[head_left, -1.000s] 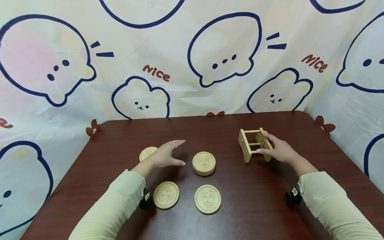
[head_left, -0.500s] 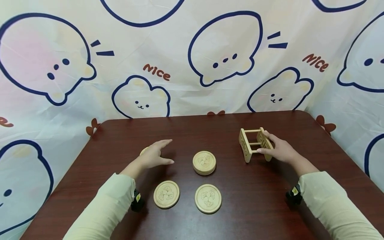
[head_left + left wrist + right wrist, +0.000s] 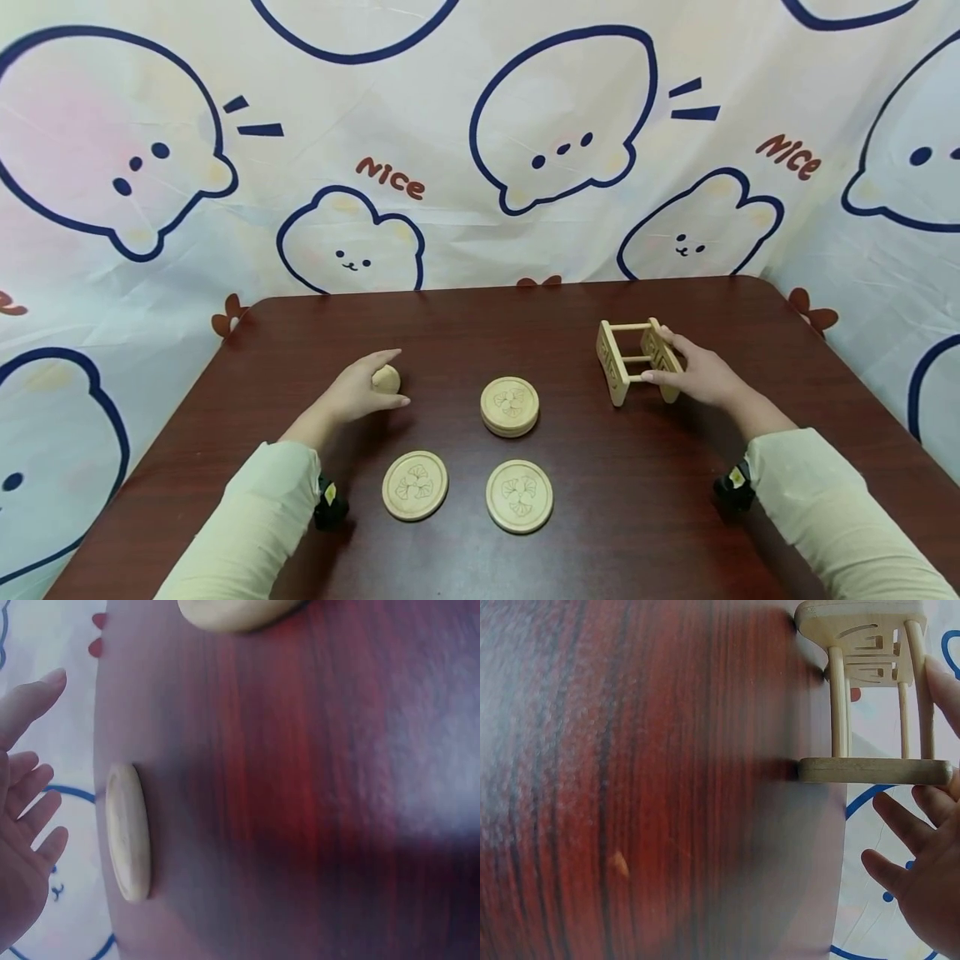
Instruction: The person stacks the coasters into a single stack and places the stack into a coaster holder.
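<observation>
In the head view my left hand (image 3: 356,390) hovers over a round wooden coaster (image 3: 386,380) at the left, thumb and fingers spread apart. The hand covers part of that coaster there; in the left wrist view the coaster (image 3: 129,834) lies apart from the fingers. At the right, my right hand (image 3: 699,375) grips the right side panel of a small wooden coaster rack (image 3: 615,364). The rack, two cut-out panels joined by dowels, stands on the table. Its right panel (image 3: 874,771) shows in the right wrist view with fingers at its edge.
A short stack of coasters (image 3: 510,405) sits mid-table. Two single coasters with a carved leaf pattern, a left one (image 3: 415,486) and a right one (image 3: 519,497), lie nearer the front. The dark wooden table (image 3: 450,325) ends at a printed cloth (image 3: 525,242) behind.
My left hand has drifted left, away from the central stack, and now sits over the far-left coaster. The right hand keeps its grip on the rack, which has not moved.
</observation>
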`<control>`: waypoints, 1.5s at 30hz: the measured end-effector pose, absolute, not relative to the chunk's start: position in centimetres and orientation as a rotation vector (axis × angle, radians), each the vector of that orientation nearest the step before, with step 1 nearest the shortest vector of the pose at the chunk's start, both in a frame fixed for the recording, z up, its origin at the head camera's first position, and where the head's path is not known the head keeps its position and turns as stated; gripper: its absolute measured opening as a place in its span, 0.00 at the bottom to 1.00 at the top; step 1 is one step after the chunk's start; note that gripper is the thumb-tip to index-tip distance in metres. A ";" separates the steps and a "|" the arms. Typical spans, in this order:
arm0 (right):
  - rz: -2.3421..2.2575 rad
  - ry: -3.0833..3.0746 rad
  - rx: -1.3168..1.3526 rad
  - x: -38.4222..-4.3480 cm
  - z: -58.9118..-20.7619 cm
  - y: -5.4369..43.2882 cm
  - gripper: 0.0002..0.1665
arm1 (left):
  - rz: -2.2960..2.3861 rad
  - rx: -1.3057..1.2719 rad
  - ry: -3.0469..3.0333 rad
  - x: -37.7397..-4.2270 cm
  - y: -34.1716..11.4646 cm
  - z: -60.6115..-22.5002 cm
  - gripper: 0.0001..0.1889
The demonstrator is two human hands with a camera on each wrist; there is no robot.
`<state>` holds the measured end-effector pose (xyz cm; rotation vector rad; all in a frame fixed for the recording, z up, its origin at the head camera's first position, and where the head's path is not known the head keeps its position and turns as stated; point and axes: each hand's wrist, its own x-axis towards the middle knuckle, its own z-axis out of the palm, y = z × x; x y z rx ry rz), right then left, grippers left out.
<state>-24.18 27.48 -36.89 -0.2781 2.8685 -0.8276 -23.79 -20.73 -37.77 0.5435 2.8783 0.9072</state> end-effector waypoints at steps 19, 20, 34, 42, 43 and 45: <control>-0.863 2.873 -0.251 -24.0 -37.2 27.4 0.56 | 0.865 0.455 2.910 -24.2 -22.9 -38.9 0.41; -0.863 2.873 -0.249 -24.0 -37.2 27.4 0.56 | 0.859 0.452 2.910 -24.3 -23.0 -38.9 0.41; -0.861 2.871 -0.257 -24.1 -37.2 27.4 0.55 | 0.828 0.424 2.902 -24.9 -23.9 -39.8 0.43; -0.855 2.867 -0.266 -24.1 -37.1 27.4 0.55 | 0.819 0.391 2.897 -25.0 -23.9 -40.1 0.42; -0.851 2.869 -0.267 -24.1 -37.1 27.4 0.55 | 0.815 0.390 2.895 -25.0 -23.8 -40.2 0.42; -0.849 2.871 -0.267 -24.1 -37.1 27.5 0.54 | 0.810 0.381 2.890 -25.0 -23.8 -40.2 0.42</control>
